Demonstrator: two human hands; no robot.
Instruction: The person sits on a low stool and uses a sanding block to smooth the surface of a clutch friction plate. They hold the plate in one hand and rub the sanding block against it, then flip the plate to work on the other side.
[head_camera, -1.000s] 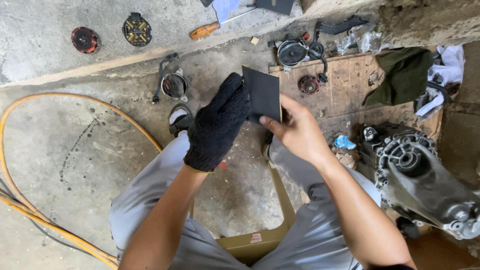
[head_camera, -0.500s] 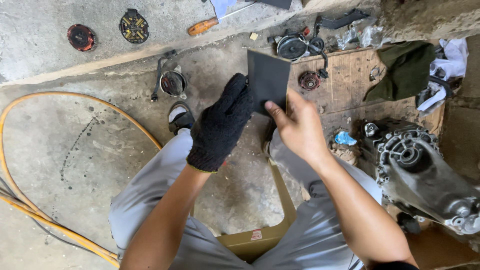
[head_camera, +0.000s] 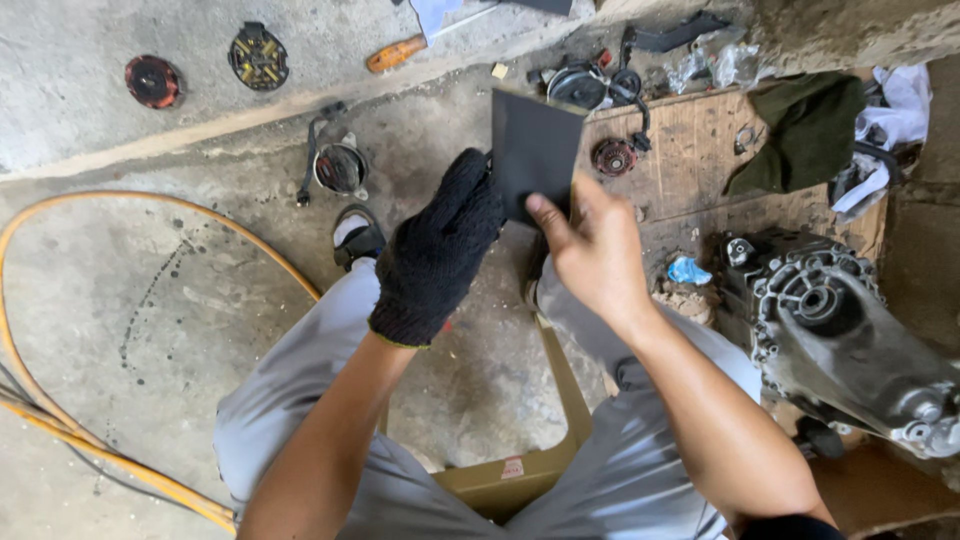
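The dark sandpaper sheet (head_camera: 532, 150) has come up higher and stands nearly upright now, in front of the knees over the concrete floor (head_camera: 180, 290), as if being squared up for a fold. The gloved left hand (head_camera: 435, 250) clamps its left edge, the bare right hand (head_camera: 590, 250) pinches its lower right corner; the engine casing (head_camera: 830, 330) sits untouched at the right.
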